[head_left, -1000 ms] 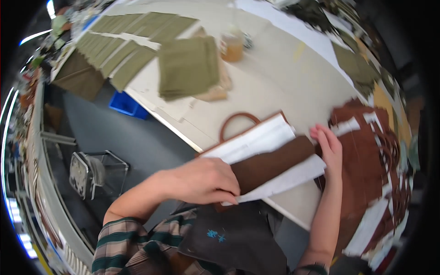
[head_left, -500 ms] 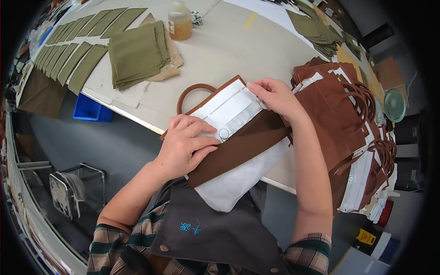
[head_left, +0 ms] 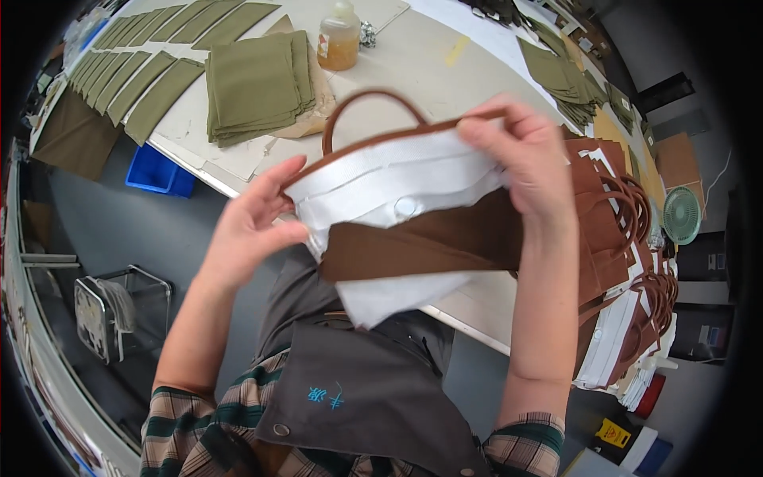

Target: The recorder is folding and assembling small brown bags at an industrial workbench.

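Observation:
Between my hands, over the table's near edge, is an unfinished brown handbag panel with a curved brown handle at its top. A white backing strip runs along its inner face, with a round disc, possibly a snap, near its lower edge. Below that hang dark brown lining and a loose white piece. My right hand, slightly blurred, pinches the upper right edge, thumb in front. My left hand grips the left end, its thumb by the lining's corner.
Brown bag pieces with handles are heaped at the right. A stack of olive fabric, rows of olive strips and a bottle of amber liquid occupy the far table. A blue bin sits below the left edge.
The bag panel has been lifted off the table and turned more level. My left hand moved from the disc to the panel's left end; my right hand rose with the right edge.

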Available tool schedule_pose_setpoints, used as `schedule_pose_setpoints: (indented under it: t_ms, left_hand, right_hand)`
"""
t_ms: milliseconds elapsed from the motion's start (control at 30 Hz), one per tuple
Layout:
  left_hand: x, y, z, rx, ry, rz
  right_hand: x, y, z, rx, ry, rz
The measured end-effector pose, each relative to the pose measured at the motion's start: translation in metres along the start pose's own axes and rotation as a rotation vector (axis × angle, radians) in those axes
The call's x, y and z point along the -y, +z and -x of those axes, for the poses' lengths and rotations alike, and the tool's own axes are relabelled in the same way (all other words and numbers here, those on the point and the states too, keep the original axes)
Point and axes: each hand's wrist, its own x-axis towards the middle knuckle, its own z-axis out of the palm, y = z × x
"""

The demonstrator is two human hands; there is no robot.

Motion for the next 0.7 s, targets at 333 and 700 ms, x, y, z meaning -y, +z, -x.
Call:
schedule_pose_setpoints:
  t_ms: [333,700]
  left_hand:
    - [-0.109,0.035,-0.017,0.069,0.952,-0.654]
    - [0.020,0.094,0.030,0.570,0.583,-0.464]
  right_hand:
    - [0.031,-0.052,0.020,-0.138,-0.525,0.083]
    - [-0.046,-0.057,0.142,-0.361,0.543,0.222]
